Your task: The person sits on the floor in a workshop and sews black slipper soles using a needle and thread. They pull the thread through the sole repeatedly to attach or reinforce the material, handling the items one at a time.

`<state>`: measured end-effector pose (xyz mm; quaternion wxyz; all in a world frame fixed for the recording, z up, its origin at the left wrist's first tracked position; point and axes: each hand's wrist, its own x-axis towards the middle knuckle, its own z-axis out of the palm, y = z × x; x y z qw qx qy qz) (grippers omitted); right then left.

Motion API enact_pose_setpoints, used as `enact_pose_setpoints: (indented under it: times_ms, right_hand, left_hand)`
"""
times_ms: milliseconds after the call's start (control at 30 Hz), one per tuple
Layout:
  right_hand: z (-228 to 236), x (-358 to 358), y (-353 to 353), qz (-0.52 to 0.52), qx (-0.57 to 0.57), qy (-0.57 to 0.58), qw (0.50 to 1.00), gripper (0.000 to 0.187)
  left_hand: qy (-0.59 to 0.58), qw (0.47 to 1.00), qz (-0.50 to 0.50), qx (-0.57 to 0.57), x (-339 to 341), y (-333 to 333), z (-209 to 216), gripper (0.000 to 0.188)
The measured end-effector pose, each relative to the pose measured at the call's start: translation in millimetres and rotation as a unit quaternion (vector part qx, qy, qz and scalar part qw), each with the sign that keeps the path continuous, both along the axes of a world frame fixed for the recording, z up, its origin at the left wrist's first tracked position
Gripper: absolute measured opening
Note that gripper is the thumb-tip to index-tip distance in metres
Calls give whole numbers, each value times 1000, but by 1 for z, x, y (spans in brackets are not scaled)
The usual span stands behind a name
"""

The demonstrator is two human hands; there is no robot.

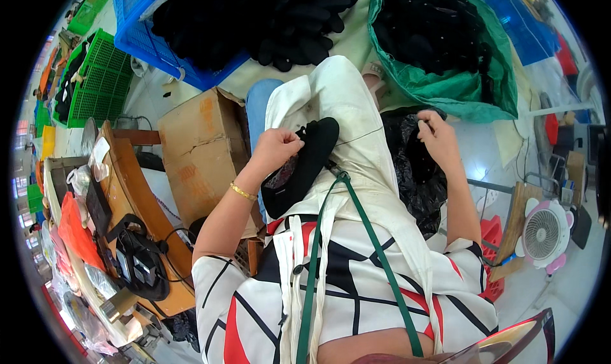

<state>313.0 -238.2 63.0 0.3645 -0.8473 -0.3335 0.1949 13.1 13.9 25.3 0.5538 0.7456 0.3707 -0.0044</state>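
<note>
A black foot-shaped fabric piece [323, 149], much like a sock or slipper, lies over my lap on the white apron [363, 154]. My left hand [280, 149] pinches its upper edge between thumb and fingers. A patterned reddish-grey patch shows beside that hand. My right hand [438, 138] is raised apart from the piece, over a black plastic bag [417, 192]. Its fingers are curled toward the thumb; anything held there is too small to make out. A thin dark line, perhaps thread, runs across the apron from the piece toward that hand.
Ahead stand a blue crate [137, 30] heaped with similar black pieces and a green sack [503, 90] of black items. A cardboard box [200, 151] is at my left, near a wooden table [143, 217] with a black bag [137, 262]. A small fan [545, 231] stands right.
</note>
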Motion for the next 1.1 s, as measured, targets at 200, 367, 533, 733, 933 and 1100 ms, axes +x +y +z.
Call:
enact_pose_setpoints:
  times_ms: [200,367,533,733,933,1100]
  right_hand:
    - [-6,-82,81,241,108,56,963,10]
    - [-30,-123,132,319,81,-130,936,5]
    - [-43,-123,151,374,51,-187,907,2]
    - [-56,-130,154,326,113,-59,937,7]
    - [-55,-107,156,174,65,407,894,13]
    - [-85,20,113,-194,321,661,650,8]
  left_hand:
    - [-32,999,20,39,-3,-3,-11,20]
    - [-19,995,1,98,-1,-3,2,20]
    - [-70,996,37,44,-4,6,-15,17]
    - [-37,991,75,-106,1,-1,-23,13]
    - [-62,965,130,-217,-7,4,-26,12]
    - [-110,931,179,-300,-19,2,-28,10]
